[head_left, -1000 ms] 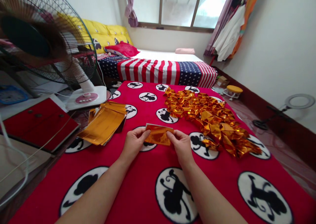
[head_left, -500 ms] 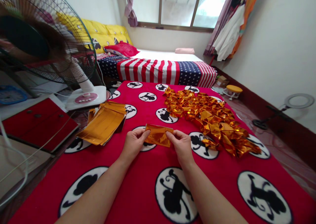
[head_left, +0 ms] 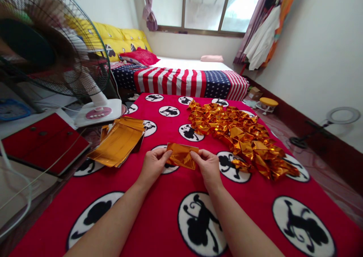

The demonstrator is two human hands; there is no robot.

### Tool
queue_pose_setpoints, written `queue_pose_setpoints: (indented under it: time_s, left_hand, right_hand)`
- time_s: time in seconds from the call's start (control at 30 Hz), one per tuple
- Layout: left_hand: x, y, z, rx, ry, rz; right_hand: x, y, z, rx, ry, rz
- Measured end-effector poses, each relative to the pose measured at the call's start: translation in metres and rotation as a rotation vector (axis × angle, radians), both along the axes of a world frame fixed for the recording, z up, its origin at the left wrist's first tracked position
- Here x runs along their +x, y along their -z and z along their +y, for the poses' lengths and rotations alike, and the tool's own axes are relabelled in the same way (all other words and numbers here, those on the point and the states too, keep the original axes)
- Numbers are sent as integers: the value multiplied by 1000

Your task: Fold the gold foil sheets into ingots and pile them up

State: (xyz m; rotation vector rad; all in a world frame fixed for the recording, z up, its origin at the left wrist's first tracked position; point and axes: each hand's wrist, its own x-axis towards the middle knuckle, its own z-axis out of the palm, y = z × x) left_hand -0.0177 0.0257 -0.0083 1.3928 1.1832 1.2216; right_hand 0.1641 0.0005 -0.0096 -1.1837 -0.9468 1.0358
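Note:
Between my two hands is a folded sheet of gold foil paper, held up above the red cloth. My left hand pinches its left end, thumb in front. My right hand pinches the right end the same way; the fingers behind the paper are partly hidden. To the left lies a stack of flat gold foil sheets. On the right spreads a heap of folded gold foil pieces, with one small piece at its near edge.
A running fan stands at the left beside a red-fronted cabinet. Behind the cloth is a bed with a stars-and-stripes cover. A yellow stool and a ring light on a stand are on the right.
The paper's lower part bends slightly differently between my fingers. Both hands keep their grip and nearly the same place; the stack and the heap are unchanged.

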Motion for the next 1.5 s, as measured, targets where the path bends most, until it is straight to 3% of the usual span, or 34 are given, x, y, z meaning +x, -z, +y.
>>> queue_pose_setpoints:
  time_s: [1.5]
  left_hand:
    - [0,-3,-2,-10,6,66]
  right_hand:
    - [-3,-4,-2,39,43,-4]
